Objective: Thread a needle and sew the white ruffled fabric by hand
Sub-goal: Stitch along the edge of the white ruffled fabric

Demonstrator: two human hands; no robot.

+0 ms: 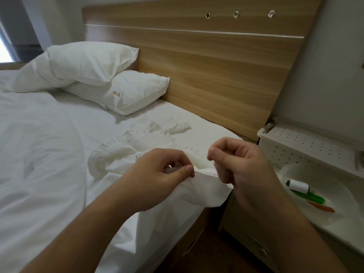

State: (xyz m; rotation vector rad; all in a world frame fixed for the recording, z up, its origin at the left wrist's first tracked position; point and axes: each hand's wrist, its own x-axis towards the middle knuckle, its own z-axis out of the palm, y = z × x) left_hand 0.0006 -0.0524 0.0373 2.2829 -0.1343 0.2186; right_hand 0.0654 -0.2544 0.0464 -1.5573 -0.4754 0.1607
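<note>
Bed edge and room: white sheeted mattress (59, 154) — its right edge falls away beside a light wooden bedside cabinet (242, 229), with a narrow dark gap of floor between the two. The wood-grain headboard (197, 62) closes off the far side; open sheet lies to the left of the work.

Task item: white ruffled cotton fabric (126, 152), crumpled on the mattress near that right edge, its frilled border curving toward the headboard and its near part drawn up between the two hands.

Left hand (157, 174): forearm entering from the lower left, thumb and curled fingers pinching a fold of the ruffled fabric.

Right hand (242, 164): raised just beside the left, above the mattress edge, fingers curled in and thumb against forefinger. Whether a needle or thread sits in that pinch cannot be told — nothing so fine shows.

Surroundings: two white pillows (110, 79) stacked against the headboard, well apart from the hands. On the cabinet, a white perforated box (307, 146) and a white round dish (334, 194) holding a white thread spool (298, 185), a green plastic stick-shaped item (309, 197) and an orange one (323, 207), near the right hand.
</note>
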